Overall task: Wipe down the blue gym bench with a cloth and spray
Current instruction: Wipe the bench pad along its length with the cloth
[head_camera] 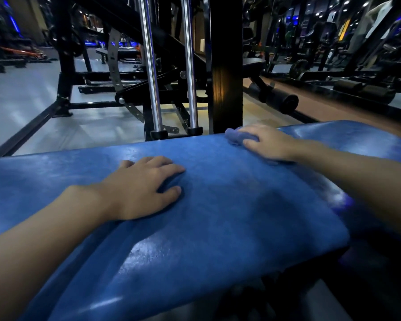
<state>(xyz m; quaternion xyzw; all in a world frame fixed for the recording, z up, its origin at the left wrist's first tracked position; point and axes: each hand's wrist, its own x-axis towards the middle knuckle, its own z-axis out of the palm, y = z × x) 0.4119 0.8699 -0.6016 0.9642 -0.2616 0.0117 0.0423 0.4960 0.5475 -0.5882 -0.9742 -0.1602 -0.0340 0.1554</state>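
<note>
Presently mid-wipe, to judge by the pose. Gripping a bunched cloth (235, 135) with the right hand (267, 142), curled over it and pressing it down at the far edge of the blue surface (218, 205), just in front of a black post (225, 66). Bracing with the left hand (144, 188), laid flat and loose on the middle of the pad, holding nothing, well apart from the cloth.

Could easily push the cloth over the far edge and drop it to the floor (33, 100), being so close to the lip. Might also knock knuckles against the post or the chrome rods (149, 66) on a long stroke toward them. Could leave the near half unwiped by keeping to short passes at the back. Might slip on the bracing palm if leaning hard on a wet, glossy patch. Cannot find any spray bottle in view, so may end up rubbing dry.

Counting up: two hands, one cloth, one surface, one post, two rods, no bottle seen.
</note>
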